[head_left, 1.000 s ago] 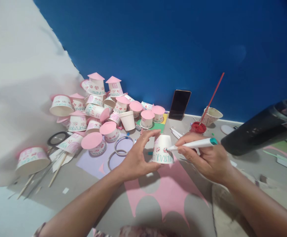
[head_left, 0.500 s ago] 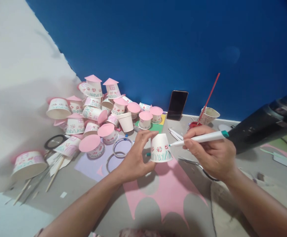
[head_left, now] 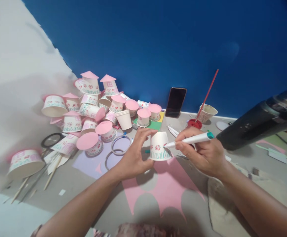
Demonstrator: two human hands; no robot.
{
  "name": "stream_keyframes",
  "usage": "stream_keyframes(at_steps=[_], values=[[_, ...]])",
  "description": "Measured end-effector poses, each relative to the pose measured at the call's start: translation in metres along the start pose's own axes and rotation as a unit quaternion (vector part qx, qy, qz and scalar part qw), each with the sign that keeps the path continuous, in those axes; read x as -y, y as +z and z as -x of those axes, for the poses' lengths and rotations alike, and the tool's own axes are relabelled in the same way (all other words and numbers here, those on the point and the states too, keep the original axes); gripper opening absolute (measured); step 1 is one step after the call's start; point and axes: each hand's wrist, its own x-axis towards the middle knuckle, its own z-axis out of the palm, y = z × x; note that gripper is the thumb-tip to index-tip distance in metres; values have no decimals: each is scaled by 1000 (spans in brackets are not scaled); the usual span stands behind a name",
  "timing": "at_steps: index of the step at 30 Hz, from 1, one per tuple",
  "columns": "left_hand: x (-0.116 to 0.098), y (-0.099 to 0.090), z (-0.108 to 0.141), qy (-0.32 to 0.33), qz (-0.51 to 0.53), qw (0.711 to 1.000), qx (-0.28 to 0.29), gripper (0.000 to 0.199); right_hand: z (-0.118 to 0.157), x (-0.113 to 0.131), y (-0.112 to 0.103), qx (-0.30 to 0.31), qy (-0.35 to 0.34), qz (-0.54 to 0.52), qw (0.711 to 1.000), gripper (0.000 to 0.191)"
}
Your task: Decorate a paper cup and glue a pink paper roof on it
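An upside-down white paper cup (head_left: 160,140) with red flowers and green zigzag strokes is in front of me at the centre. My left hand (head_left: 135,156) grips it from the left, thumb near the rim and fingers at the top. Between the thumb and fingers of my right hand (head_left: 202,151) is a white marker (head_left: 190,141) with a green end. Its tip touches or nearly touches the cup's right side, beside the flowers. Below the cup lies pink paper (head_left: 168,184) with round cut-outs.
Decorated cups with pink roofs (head_left: 89,75) pile up at the left. A stack of plain cups (head_left: 124,119), a phone (head_left: 176,102), a red dish (head_left: 194,123) and a dark flask (head_left: 254,118) stand behind. Tape rolls (head_left: 120,144) lie on purple paper (head_left: 84,164).
My right hand has moved a little left and the marker tip has come to the cup's drawn side. The whole view has shifted slightly.
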Motion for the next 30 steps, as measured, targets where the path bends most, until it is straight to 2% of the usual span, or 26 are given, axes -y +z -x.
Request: stream_keyframes(at_steps=[10,25,30], values=[[0,-1,1,-12,10,1000,3,82,-2,4,-3,5,3,11,1000,11],[1,1,0,-6,12,1000,10,82,-3,1,-2,-13,4,0,1000,12],[6,3,2,-13,45,999,16,86,-4,1,-5,-34,15,7,999,10]])
